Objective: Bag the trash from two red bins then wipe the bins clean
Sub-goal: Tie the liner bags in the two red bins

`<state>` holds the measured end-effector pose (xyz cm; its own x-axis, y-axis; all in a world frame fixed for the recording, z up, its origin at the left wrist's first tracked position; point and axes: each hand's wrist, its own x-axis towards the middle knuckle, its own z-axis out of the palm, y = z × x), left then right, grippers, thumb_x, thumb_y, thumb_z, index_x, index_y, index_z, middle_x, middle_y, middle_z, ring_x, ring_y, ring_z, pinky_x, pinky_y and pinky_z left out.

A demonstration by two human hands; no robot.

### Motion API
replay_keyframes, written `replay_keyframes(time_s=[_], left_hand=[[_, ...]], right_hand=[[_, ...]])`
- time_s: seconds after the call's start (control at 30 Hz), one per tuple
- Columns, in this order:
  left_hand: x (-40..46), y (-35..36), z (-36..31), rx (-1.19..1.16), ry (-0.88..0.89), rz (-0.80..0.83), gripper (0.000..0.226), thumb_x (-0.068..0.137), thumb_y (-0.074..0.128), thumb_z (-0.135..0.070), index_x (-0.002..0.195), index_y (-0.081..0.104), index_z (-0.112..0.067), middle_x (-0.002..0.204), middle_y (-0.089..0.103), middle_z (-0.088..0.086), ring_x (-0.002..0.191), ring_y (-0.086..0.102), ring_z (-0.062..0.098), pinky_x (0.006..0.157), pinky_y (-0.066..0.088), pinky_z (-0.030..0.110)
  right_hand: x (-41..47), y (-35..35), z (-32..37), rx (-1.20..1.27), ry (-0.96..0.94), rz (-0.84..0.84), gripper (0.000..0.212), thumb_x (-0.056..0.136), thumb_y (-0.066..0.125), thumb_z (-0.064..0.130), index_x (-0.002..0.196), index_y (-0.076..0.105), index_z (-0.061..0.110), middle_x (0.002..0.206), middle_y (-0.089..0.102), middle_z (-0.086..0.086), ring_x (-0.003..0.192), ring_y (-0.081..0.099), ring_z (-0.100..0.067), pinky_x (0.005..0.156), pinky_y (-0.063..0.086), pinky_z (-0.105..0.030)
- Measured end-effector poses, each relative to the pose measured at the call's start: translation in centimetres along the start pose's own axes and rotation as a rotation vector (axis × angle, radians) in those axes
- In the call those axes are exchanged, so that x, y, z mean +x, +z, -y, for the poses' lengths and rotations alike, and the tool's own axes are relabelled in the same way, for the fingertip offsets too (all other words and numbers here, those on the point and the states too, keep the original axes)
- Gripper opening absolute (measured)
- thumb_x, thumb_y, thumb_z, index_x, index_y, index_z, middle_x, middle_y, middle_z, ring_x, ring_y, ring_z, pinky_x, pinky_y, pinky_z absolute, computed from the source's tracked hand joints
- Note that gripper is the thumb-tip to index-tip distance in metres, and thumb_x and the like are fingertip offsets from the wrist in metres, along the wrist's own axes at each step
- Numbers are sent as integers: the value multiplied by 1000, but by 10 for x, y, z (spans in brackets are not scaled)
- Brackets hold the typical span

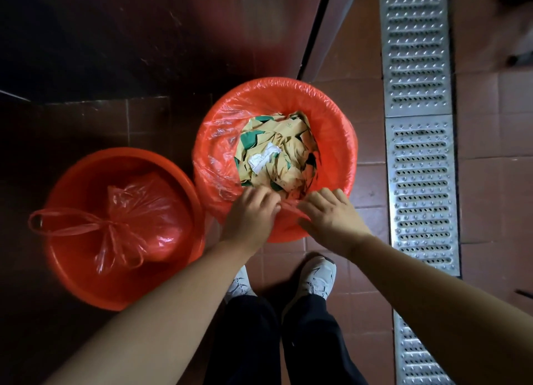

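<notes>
Fingers [266,196] on crinkly red liner [219,142].

Both bins red: left bin [72,272] w/ tied translucent red bag [144,220] inside; right bin [337,142] lined w/ translucent red liner [219,142]. Trash [277,151] in it: tan paper w/ green patches, one white scrap. Floor tiles [490,183] reddish-brown. Drain grate [418,125] silver metal, rows of punched slots. Shoes [317,275] white w/ dark marks; trousers [311,341] black.
</notes>
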<state>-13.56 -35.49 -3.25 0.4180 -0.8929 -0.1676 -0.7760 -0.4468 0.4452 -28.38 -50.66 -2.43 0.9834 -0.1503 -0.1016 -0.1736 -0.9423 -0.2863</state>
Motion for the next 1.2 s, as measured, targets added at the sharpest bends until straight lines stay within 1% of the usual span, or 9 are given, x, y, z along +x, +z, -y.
replay_keyframes(time_s=[0.13,0.2,0.3,0.47,0.7,0.83,0.93,1.07,1.2], left_hand=[[-28,-4,5,175,115,191,39,85,65,-46,108,66,-15,108,61,3,99,55,29,79,47,41],[-34,-6,7,229,115,259,40,82,66,-51,105,68,-18,105,62,0,97,56,27,80,46,41],[-34,-4,8,183,193,234,24,82,72,-40,93,71,-18,93,64,-1,89,59,25,78,47,39],[-43,3,-5,125,195,233,9,79,75,-22,87,72,-20,86,65,-3,81,62,24,73,48,38],[-54,12,-38,-4,63,204,32,65,81,-1,87,69,-20,73,62,-4,63,59,25,63,48,31],[-63,6,-64,-60,64,243,38,59,78,5,85,64,-19,68,57,-3,59,56,24,53,46,29],[-55,-6,-75,-49,96,190,32,65,78,2,87,65,-18,72,58,-1,65,57,24,52,46,30],[-29,-29,-76,26,17,89,24,73,72,-2,90,65,-17,76,61,0,65,57,24,54,30,26],[-8,-39,-70,80,-42,82,20,77,63,0,89,64,-15,81,60,2,76,56,28,65,35,34]], right_hand=[[-25,-12,-4,6,-1,168,39,83,78,36,113,71,12,113,67,-4,93,60,-30,80,51,-45],[-27,-12,-5,-21,34,257,31,85,76,27,113,70,15,115,65,-1,99,59,-29,84,49,-44],[-27,-6,-6,-77,17,297,19,90,62,10,106,68,18,108,62,1,97,54,-26,85,44,-41],[-37,-10,-7,-109,24,307,14,85,65,6,91,68,18,94,62,3,88,54,-24,78,46,-38],[-57,-28,-16,-122,-26,262,17,75,65,-3,77,68,13,77,61,0,78,56,-27,71,48,-39],[-73,-42,-18,-58,63,444,30,81,48,-3,97,68,13,96,64,-5,83,62,-30,76,49,-41],[-81,-55,-17,23,192,529,37,88,44,0,118,59,16,117,56,-4,81,62,-32,60,44,-40],[-63,-70,-19,62,330,440,30,84,49,-5,109,58,10,109,52,-10,78,60,-36,54,39,-42],[-36,-74,-8,158,378,322,28,87,49,-1,110,63,9,112,55,-8,86,62,-36,61,48,-42]])
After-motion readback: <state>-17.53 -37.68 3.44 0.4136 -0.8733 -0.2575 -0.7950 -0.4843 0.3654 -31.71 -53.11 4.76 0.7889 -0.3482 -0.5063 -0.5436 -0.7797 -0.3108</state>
